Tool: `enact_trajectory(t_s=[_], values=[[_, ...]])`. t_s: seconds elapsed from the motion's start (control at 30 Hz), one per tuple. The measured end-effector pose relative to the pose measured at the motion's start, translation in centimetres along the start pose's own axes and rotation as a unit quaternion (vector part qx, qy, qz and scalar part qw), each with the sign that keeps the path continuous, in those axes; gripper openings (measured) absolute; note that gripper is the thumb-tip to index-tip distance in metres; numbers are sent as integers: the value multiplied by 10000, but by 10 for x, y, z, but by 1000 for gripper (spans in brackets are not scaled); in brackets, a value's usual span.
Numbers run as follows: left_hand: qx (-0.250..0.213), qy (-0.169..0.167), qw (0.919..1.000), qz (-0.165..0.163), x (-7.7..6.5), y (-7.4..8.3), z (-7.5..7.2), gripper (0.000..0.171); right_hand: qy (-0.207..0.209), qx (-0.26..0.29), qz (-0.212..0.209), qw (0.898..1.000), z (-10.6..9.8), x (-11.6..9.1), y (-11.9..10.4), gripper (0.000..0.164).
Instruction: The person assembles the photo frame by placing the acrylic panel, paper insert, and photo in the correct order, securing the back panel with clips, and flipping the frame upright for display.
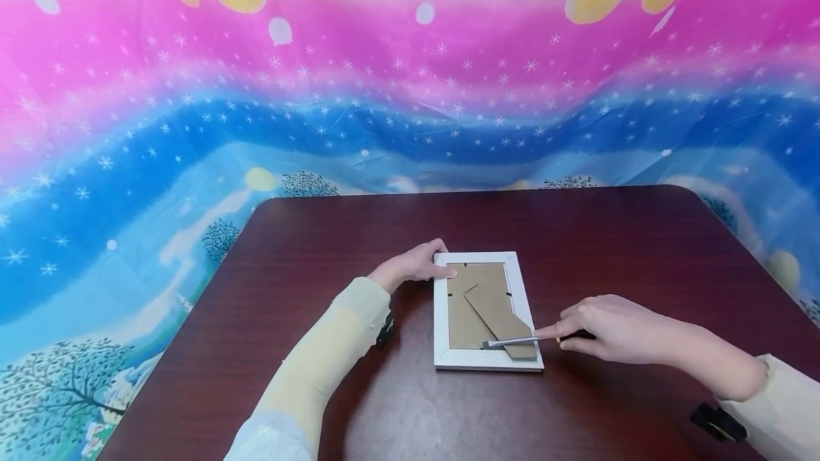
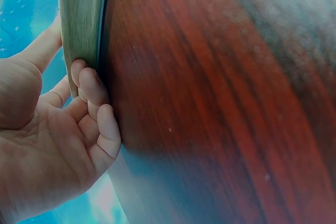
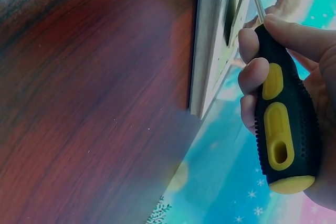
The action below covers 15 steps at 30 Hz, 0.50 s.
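Observation:
A white picture frame (image 1: 442,326) lies face down on the table, its brown backing board (image 1: 458,319) and slanted easel leg (image 1: 502,319) uppermost. Small dark tabs sit around the board's edges. My left hand (image 1: 416,262) grips the frame's upper left side, thumb over the border; the left wrist view has its fingers curled against the frame's side (image 2: 84,19). From the right, my right hand (image 1: 615,326) holds a screwdriver (image 1: 512,341) by its black and yellow handle (image 3: 286,108). The flat tip meets the board's bottom edge near a tab, and the shaft crosses the easel leg.
The dark reddish-brown table (image 1: 359,233) extends around the frame on all sides. A pink and blue printed cloth (image 1: 384,105) hangs behind the table and along its sides. Black wrist devices (image 1: 717,422) sit by both sleeves.

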<state>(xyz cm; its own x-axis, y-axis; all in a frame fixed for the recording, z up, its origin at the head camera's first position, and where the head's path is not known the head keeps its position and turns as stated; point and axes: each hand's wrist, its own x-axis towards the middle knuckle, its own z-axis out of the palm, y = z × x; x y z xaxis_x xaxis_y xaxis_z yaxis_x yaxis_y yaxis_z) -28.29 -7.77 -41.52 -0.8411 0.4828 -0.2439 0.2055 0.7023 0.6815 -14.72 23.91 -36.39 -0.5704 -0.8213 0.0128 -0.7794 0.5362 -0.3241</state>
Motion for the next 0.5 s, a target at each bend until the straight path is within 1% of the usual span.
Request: enact_trajectory(t_s=[0.23, 0.5], values=[[34, 25, 10000, -33, 1, 0, 0, 31, -16, 13, -17, 10000, 0, 0, -1, 40], [-41, 24, 10000, -41, 2, -3, 1, 31, -10, -37, -25, 10000, 0, 1, -2, 40]])
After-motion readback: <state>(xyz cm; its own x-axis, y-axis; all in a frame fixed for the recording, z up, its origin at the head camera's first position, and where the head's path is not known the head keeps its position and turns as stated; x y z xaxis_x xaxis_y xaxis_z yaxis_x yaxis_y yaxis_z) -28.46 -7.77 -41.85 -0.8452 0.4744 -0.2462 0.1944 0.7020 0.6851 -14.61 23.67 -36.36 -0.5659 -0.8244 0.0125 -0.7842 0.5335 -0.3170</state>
